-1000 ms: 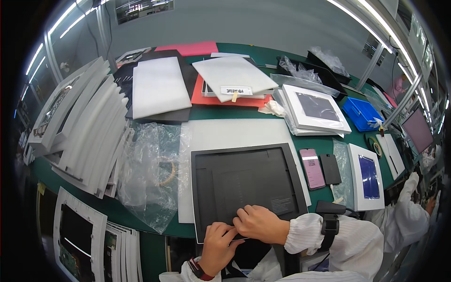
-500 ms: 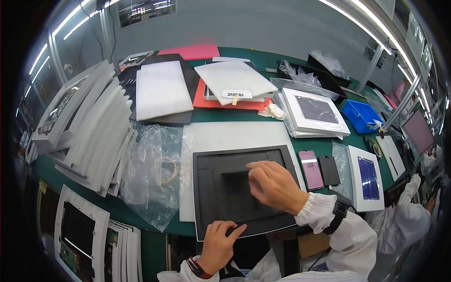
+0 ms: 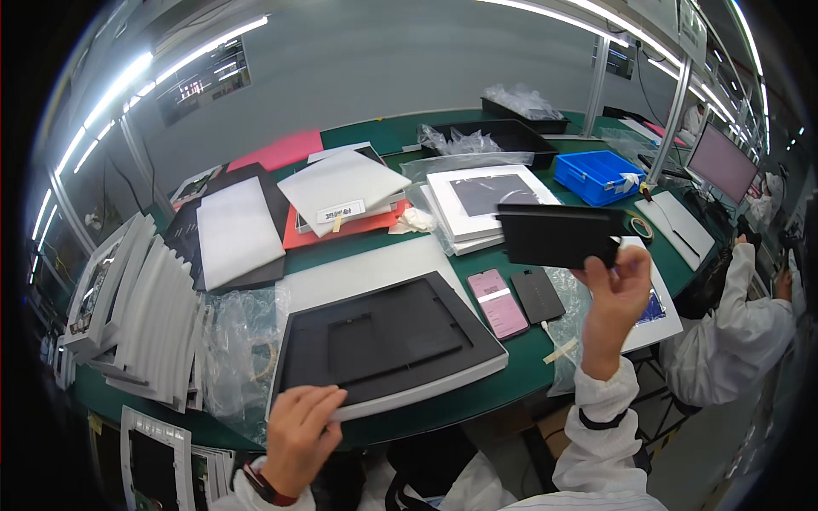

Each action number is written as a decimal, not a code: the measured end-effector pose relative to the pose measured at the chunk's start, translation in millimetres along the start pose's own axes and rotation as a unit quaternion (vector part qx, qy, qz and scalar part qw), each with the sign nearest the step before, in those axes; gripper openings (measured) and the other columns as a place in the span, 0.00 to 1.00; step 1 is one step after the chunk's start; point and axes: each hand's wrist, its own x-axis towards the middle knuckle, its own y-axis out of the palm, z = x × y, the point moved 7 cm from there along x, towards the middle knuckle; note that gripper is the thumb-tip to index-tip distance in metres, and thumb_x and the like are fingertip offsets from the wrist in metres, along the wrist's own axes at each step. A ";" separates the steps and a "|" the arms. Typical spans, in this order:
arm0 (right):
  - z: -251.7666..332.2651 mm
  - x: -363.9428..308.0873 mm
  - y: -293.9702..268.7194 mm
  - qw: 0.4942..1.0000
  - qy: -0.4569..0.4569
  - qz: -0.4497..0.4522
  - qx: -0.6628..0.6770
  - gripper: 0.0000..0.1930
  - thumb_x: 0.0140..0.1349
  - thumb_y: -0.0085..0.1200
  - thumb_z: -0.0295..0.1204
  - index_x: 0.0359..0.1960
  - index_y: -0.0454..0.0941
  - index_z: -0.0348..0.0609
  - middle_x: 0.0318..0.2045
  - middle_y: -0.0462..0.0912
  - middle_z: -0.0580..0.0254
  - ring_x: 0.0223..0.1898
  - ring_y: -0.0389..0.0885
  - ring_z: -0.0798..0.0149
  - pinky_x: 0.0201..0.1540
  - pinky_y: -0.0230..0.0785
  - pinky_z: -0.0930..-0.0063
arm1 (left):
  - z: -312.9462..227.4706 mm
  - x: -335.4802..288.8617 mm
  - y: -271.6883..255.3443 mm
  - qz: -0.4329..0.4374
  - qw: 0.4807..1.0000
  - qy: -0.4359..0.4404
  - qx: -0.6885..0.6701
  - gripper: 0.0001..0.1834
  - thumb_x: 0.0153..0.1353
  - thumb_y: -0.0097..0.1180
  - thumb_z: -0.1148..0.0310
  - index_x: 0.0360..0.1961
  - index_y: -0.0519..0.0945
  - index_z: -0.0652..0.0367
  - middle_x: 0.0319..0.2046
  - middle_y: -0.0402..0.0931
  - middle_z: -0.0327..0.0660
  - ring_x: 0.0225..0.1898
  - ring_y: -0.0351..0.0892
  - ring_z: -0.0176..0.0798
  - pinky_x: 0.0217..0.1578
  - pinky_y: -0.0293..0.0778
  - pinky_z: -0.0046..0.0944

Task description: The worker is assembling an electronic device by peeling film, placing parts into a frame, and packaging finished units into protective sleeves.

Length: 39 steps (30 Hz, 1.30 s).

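A worker in white sleeves lifts a flat black rectangular panel [image 3: 558,236] clear of a green workbench [image 3: 366,136] on an assembly line.

The right hand [image 3: 615,294] is raised above the bench's right side, fingers pinched closed on the panel's lower right edge, holding it level in the air in front of a stack of white-framed dark boards [image 3: 490,200]. The left hand [image 3: 300,430] rests at the near left corner of a large dark recessed tray with a white rim [image 3: 388,345], fingers curled loosely over its edge; whether they actually grip it cannot be told. A pink phone [image 3: 497,302] and a black phone [image 3: 537,295] lie side by side just right of the tray. A blue plastic bin [image 3: 599,175] sits further back, and white foam sheets [image 3: 145,315] stand fanned out at the left.
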 end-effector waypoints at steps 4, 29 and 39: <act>7.5 -16.4 -86.6 0.994 0.009 -0.107 -0.020 0.17 0.56 0.58 0.18 0.37 0.61 0.45 0.37 0.74 0.62 0.38 0.79 0.68 0.38 0.81 0.72 | 12.9 43.3 -18.4 0.003 0.997 0.072 0.034 0.23 0.40 0.61 0.81 0.42 0.78 0.62 0.39 0.79 0.45 0.40 0.77 0.50 0.42 0.72 0.44; -31.2 -70.4 -189.8 0.966 0.116 -0.227 -0.049 0.17 0.58 0.60 0.25 0.38 0.61 0.48 0.36 0.73 0.69 0.36 0.79 0.72 0.33 0.80 0.77 | 203.2 194.6 49.5 0.181 0.941 -0.239 -0.154 0.18 0.59 0.58 0.59 0.26 0.82 0.66 0.20 0.73 0.30 0.23 0.68 0.25 0.24 0.64 0.29; -23.5 -86.7 -189.2 0.964 0.157 -0.213 -0.039 0.15 0.59 0.57 0.23 0.38 0.60 0.48 0.37 0.73 0.68 0.37 0.78 0.72 0.33 0.81 0.76 | 253.2 150.8 120.0 0.219 0.913 -0.279 -0.203 0.15 0.57 0.60 0.63 0.33 0.83 0.67 0.26 0.78 0.34 0.28 0.73 0.26 0.32 0.69 0.30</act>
